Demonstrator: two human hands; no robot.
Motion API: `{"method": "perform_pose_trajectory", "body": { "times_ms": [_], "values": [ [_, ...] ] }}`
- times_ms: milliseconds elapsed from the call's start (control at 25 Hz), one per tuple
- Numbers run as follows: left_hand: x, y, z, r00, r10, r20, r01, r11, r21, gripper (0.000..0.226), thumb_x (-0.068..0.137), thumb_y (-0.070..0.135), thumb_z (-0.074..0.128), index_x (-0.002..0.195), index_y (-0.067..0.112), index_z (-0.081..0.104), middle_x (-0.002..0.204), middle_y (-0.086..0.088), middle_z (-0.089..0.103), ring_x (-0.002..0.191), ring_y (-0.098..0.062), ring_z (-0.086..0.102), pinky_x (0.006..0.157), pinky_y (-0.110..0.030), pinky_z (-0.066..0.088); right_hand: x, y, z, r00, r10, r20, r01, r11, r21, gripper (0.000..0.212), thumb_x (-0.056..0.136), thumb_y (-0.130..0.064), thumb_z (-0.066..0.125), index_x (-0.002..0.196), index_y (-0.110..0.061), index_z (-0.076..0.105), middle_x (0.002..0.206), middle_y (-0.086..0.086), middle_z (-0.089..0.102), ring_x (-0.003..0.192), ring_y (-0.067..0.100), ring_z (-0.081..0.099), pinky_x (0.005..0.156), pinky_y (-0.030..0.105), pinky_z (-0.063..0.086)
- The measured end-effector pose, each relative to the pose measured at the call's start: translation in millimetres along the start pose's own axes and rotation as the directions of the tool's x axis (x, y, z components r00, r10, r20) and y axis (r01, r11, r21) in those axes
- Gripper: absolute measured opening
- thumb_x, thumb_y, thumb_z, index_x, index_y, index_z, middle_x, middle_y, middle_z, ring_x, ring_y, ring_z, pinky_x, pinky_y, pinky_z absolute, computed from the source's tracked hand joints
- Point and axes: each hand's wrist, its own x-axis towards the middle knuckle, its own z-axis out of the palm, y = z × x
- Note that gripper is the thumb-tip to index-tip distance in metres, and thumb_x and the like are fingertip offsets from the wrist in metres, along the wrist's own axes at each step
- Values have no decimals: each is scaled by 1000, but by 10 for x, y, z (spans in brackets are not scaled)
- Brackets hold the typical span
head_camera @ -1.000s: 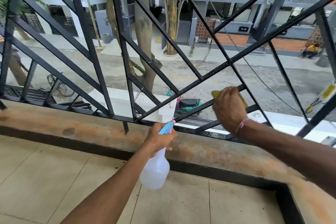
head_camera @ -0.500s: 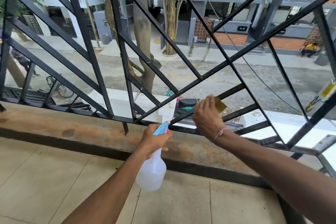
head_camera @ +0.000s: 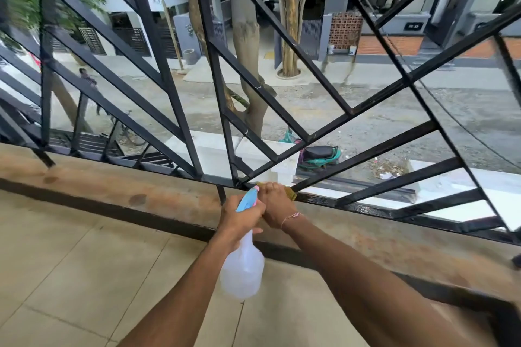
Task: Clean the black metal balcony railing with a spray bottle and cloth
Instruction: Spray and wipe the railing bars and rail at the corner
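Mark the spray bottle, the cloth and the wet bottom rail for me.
spray bottle (head_camera: 243,273), head view, translucent body.
cloth (head_camera: 291,193), head view, yellow edge right of the hand.
bottom rail (head_camera: 366,209), head view, glossy wet stretch.

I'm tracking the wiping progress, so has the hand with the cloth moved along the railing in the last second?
Yes. The right hand with the cloth slid down-left along the railing bar to the bottom rail junction.

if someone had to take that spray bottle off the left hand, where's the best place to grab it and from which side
Probably by the wide translucent body of the spray bottle, coming from below or from the side. The left hand already wraps the narrow neck under the blue trigger head, so that part is taken, and the right hand with the cloth crowds the top. The body hangs free below, nothing touching it.
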Motion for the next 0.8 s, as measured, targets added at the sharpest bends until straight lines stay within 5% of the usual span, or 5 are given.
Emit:
{"method": "perform_pose_trajectory", "body": {
  "times_ms": [120,280,480,600,800],
  "values": [
    [32,17,-25,999,2,-52,-2,1000,0,32,93,22,74,119,16,57,107,-8,63,97,-25,66,79,-42,65,182,-7,50,996,-79,-52,86,983,164,68,101,-30,52,158,-11,20,161,18,24,149,35,18,123,42,11],
    [18,72,17,997,10,-81,-9,1000,5,34,93,24,74,120,15,56,112,-9,64,95,-24,66,79,-39,65,199,68,100,958,-272,-92,282,951,127,58,105,-26,46,158,-12,25,165,11,20,154,30,8,123,35,-3],
    [-61,150,85,998,35,-60,-35,999,4,28,93,19,74,117,18,59,109,-8,64,92,-21,66,68,-31,65,-39,163,-121,971,-224,-87,239,945,222,53,104,-16,48,154,-9,32,159,13,33,146,27,32,113,23,29],
    [-101,111,85,999,41,-20,-41,999,-5,14,95,17,71,98,25,60,98,-4,64,89,-18,65,69,-34,63,-274,314,-233,979,-199,-31,199,980,-11,54,107,-21,36,156,-3,23,156,19,35,142,34,36,116,41,30],
    [-166,57,104,999,-5,53,2,999,46,22,91,19,74,105,21,58,102,-9,63,93,-21,66,73,-36,64,-752,597,-436,997,-34,-68,12,952,-306,38,104,-16,34,130,-4,59,125,16,59,116,33,50,101,43,38]
  ]
}}
